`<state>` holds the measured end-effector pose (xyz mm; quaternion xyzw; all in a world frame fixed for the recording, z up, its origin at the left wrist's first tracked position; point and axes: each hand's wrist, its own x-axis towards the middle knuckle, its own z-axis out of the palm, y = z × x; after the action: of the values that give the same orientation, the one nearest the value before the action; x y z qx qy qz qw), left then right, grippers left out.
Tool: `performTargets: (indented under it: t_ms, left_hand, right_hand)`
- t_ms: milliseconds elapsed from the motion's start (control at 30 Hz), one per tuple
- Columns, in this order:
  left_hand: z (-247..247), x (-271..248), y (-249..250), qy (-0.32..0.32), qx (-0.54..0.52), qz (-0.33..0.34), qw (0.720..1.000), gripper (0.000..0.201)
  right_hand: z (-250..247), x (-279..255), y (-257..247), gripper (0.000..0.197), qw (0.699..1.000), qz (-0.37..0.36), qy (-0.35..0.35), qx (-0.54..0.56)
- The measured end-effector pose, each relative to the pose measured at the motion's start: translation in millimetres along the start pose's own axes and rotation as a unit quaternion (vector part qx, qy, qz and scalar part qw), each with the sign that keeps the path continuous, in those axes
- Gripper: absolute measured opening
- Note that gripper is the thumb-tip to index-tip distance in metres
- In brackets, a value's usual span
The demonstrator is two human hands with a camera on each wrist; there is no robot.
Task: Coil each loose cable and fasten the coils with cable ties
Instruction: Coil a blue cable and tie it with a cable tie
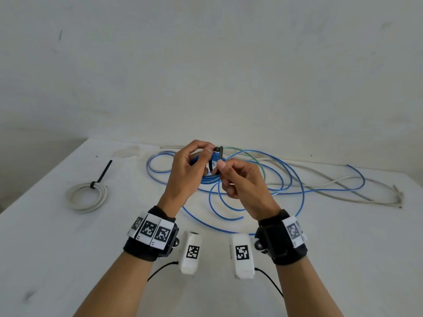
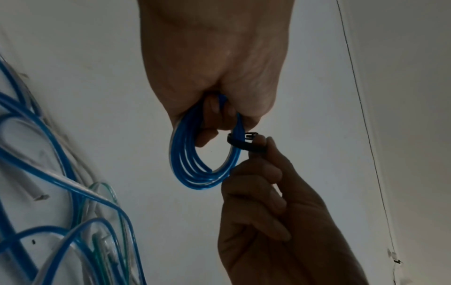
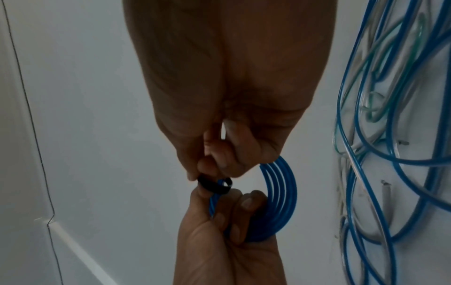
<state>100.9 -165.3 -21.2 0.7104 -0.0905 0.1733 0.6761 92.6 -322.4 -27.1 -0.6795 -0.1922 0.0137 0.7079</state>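
My left hand (image 1: 201, 156) holds a small blue cable coil (image 1: 210, 178) up above the white table (image 1: 68, 259), its fingers curled through the loops. A black cable tie (image 1: 218, 157) is looped around the coil's strands. My right hand (image 1: 220, 167) pinches the tie between thumb and forefinger. The left wrist view shows the blue coil (image 2: 195, 160) hanging from my left hand (image 2: 219, 119), with the black tie (image 2: 244, 143) on its right side. In the right wrist view my right hand (image 3: 207, 173) pinches the tie (image 3: 214, 185) beside the coil (image 3: 275, 192).
A white cable coil (image 1: 87, 199), fastened with a black tie (image 1: 101, 176), lies at the table's left. Loose blue cables (image 1: 297, 179), a white cable (image 1: 343, 186) and a green one (image 1: 258, 161) sprawl across the far middle and right. A wall stands behind.
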Motion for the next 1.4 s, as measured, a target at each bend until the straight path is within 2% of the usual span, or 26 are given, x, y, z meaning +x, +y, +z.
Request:
performTargets:
  t_ms: [167, 300, 467, 667, 733, 800, 900, 967, 1100, 1267, 1400]
  left_hand:
    - [2, 0, 3, -0.005, -0.012, 0.010, 1.000, 0.013]
    - [1, 0, 3, -0.013, -0.004, 0.023, 1.000, 0.015]
    - [2, -1, 6, -0.026, 0.031, 0.058, 0.997, 0.014]
    - [-3, -1, 5, -0.072, 0.084, 0.127, 0.986, 0.015]
    - [-1, -1, 4, -0.086, 0.092, 0.137, 0.983, 0.016]
    - [-2, 0, 4, -0.083, 0.092, 0.130, 0.984, 0.014]
    - [-1, -3, 7, -0.088, 0.066, 0.106, 0.988, 0.013]
    - [2, -5, 9, -0.098, 0.060, 0.081, 0.990, 0.015]
    - [5, -7, 6, -0.133, 0.041, 0.049, 0.989, 0.016]
    - [13, -17, 10, -0.244, -0.008, -0.027, 0.969, 0.026]
    - [23, -19, 9, -0.261, -0.028, -0.064, 0.963, 0.022]
  right_hand:
    - [-4, -3, -2, 0.028, 0.999, 0.020, -0.028, -0.018]
    - [-5, -3, -2, 0.034, 0.999, 0.024, -0.026, -0.017]
    - [-7, -3, -3, 0.030, 0.999, 0.032, -0.025, -0.012]
    - [-8, -3, -10, 0.027, 0.989, 0.057, -0.031, 0.135]
    - [-9, -3, -12, 0.027, 0.988, 0.059, -0.015, 0.142]
    - [-7, -4, -13, 0.027, 0.996, 0.030, 0.035, 0.078]
    - [-3, -2, -14, 0.023, 0.991, -0.031, 0.132, 0.003]
    - [-4, -1, -13, 0.024, 0.988, -0.051, 0.148, -0.013]
    - [-8, -2, -13, 0.017, 0.984, -0.054, 0.169, -0.002]
    - [-26, 4, -7, 0.011, 0.959, -0.025, 0.276, 0.058]
    - [-30, 2, -8, 0.011, 0.952, -0.025, 0.295, 0.078]
